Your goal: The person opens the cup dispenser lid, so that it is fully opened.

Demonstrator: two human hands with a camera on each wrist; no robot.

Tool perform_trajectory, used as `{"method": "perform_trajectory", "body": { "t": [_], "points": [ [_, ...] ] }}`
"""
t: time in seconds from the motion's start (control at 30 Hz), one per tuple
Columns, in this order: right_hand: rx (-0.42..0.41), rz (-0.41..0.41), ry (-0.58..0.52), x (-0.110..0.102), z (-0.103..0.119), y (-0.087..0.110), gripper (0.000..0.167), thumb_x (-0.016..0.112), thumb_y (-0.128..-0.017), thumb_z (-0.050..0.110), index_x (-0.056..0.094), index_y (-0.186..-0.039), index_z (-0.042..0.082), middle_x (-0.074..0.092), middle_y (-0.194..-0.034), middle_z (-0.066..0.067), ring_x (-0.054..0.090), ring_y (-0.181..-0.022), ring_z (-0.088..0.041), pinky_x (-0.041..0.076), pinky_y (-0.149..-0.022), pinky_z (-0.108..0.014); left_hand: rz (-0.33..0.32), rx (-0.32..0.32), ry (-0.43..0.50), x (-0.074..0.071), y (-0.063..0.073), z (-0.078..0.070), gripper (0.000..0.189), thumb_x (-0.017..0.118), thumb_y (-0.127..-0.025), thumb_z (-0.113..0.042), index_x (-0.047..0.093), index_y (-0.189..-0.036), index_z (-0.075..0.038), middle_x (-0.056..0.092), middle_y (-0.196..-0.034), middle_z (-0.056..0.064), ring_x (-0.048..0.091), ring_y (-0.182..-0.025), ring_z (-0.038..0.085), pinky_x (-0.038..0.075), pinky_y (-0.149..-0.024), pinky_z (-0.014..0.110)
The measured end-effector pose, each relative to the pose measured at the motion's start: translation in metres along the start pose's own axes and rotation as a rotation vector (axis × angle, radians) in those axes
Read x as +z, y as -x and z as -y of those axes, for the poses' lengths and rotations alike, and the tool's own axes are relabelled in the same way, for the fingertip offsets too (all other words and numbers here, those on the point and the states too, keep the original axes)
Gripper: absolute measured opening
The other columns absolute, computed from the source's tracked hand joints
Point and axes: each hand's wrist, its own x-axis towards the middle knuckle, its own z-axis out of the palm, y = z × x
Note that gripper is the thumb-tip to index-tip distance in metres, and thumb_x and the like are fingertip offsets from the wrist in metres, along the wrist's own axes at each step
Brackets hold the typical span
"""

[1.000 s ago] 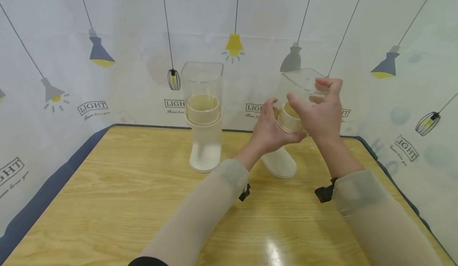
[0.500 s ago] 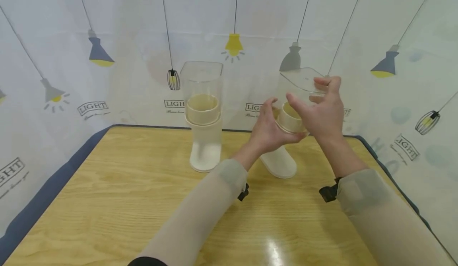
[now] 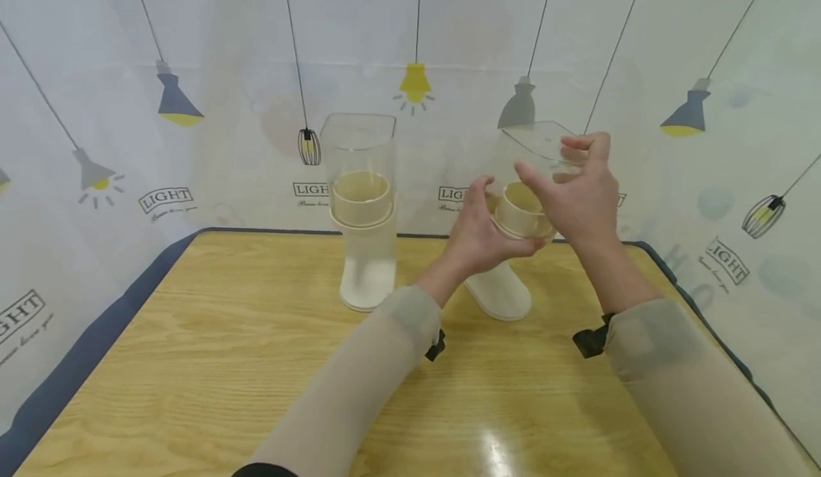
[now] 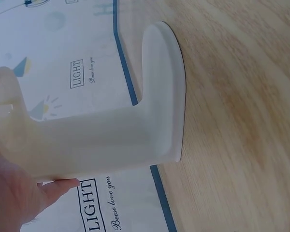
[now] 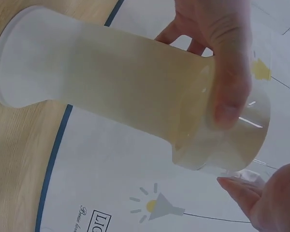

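A white boot-shaped stand [image 3: 500,295] on the right half of the table carries a cream ring-like collar [image 3: 515,214] with a clear container [image 3: 531,147] around and above it. My left hand [image 3: 474,238] grips the stand's top at the collar, its thumb across the front. My right hand [image 3: 586,199] holds the clear container, thumb on the near side and fingers beyond; part of its grip is hidden. The left wrist view shows the stand's white foot [image 4: 164,92] flat on the table. In the right wrist view, my right fingertips touch the clear wall below the left hand.
A second white stand [image 3: 368,263] with a clear container [image 3: 359,138] stands upright to the left. Under both is a wooden table [image 3: 212,349] with a dark blue edge [image 3: 96,341]. A lamp-printed cloth [image 3: 244,92] hangs close behind and at the sides.
My right hand has turned slightly and shifted up a little at the clear container. My left hand keeps its grip, and both stands stay in place. The head view tilts slightly.
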Motion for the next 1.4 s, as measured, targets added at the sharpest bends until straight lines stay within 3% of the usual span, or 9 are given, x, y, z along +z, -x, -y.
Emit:
{"method": "perform_trajectory", "body": {
  "t": [0.2,0.4,0.6,0.67,0.8,0.97,1.17,1.3,1.4],
  "points": [
    [0.007,0.010,0.043,-0.0008,-0.0004,0.0021,0.088,0.081,-0.087,0.068,0.042,-0.146,0.016,0.059,-0.163,0.001,0.072,-0.131,-0.036,0.060,-0.099,-0.055,0.014,0.001,0.005,0.0021,-0.0003,0.0011,0.132,0.103,-0.070,-0.051,0.020,-0.169,-0.021,0.048,-0.156,0.006,0.057,-0.134,0.020,0.057,-0.108,0.038],
    [-0.016,-0.018,0.035,-0.0026,-0.0007,0.0014,0.082,0.080,-0.089,0.067,0.044,-0.141,0.016,0.065,-0.156,-0.007,0.075,-0.126,-0.037,0.057,-0.089,-0.044,0.012,0.010,-0.001,0.0015,-0.0002,-0.0006,0.131,0.103,-0.071,-0.051,0.021,-0.169,-0.020,0.048,-0.156,0.006,0.057,-0.134,0.020,0.057,-0.108,0.038],
    [-0.027,0.005,0.098,-0.0040,0.0025,0.0015,0.088,0.079,-0.088,0.068,0.042,-0.148,0.015,0.060,-0.162,-0.004,0.073,-0.130,-0.037,0.059,-0.095,-0.056,0.025,0.007,-0.001,0.0006,-0.0010,-0.0021,0.132,0.103,-0.071,-0.051,0.020,-0.169,-0.019,0.048,-0.155,0.006,0.058,-0.131,0.020,0.057,-0.108,0.037],
    [-0.038,0.000,0.107,-0.0045,0.0025,0.0005,0.087,0.078,-0.089,0.068,0.043,-0.148,0.014,0.061,-0.161,-0.007,0.073,-0.129,-0.038,0.058,-0.093,-0.055,0.025,0.011,0.004,0.0005,-0.0015,-0.0025,0.132,0.103,-0.071,-0.051,0.021,-0.169,-0.018,0.048,-0.155,0.007,0.058,-0.131,0.020,0.057,-0.108,0.037],
    [-0.020,0.000,0.090,-0.0048,0.0022,-0.0005,0.085,0.077,-0.091,0.067,0.042,-0.148,0.015,0.061,-0.161,-0.009,0.074,-0.127,-0.038,0.056,-0.091,-0.052,0.022,0.005,0.006,0.0003,-0.0012,-0.0024,0.131,0.103,-0.071,-0.050,0.022,-0.169,-0.019,0.049,-0.155,0.006,0.058,-0.130,0.020,0.057,-0.109,0.038],
    [-0.028,0.031,0.114,-0.0051,0.0033,0.0018,0.090,0.078,-0.089,0.069,0.041,-0.150,0.015,0.058,-0.164,-0.006,0.072,-0.131,-0.038,0.058,-0.093,-0.057,0.039,-0.003,-0.009,-0.0004,-0.0003,-0.0008,0.133,0.103,-0.071,-0.051,0.019,-0.170,-0.019,0.049,-0.156,0.007,0.059,-0.132,0.020,0.056,-0.111,0.039],
    [0.012,0.041,0.056,-0.0071,0.0028,0.0014,0.088,0.078,-0.089,0.071,0.040,-0.148,0.018,0.058,-0.164,-0.008,0.072,-0.131,-0.037,0.058,-0.091,-0.049,0.056,-0.002,0.006,-0.0023,0.0003,0.0015,0.133,0.101,-0.073,-0.051,0.017,-0.171,-0.022,0.048,-0.156,0.007,0.058,-0.133,0.021,0.056,-0.111,0.041],
    [-0.029,0.042,0.062,-0.0062,0.0067,0.0049,0.091,0.082,-0.088,0.066,0.040,-0.150,0.014,0.057,-0.164,-0.004,0.070,-0.133,-0.038,0.060,-0.098,-0.058,0.063,0.013,0.006,-0.0039,0.0004,0.0024,0.134,0.101,-0.074,-0.050,0.015,-0.171,-0.020,0.048,-0.157,0.008,0.058,-0.133,0.021,0.055,-0.113,0.042],
    [-0.045,0.039,0.058,-0.0068,0.0088,0.0039,0.089,0.084,-0.088,0.064,0.040,-0.147,0.013,0.058,-0.163,-0.001,0.071,-0.132,-0.038,0.060,-0.097,-0.054,0.059,0.028,0.010,-0.0057,-0.0008,0.0024,0.133,0.101,-0.074,-0.049,0.015,-0.171,-0.019,0.049,-0.156,0.010,0.058,-0.132,0.021,0.055,-0.112,0.041]
  ]
}}
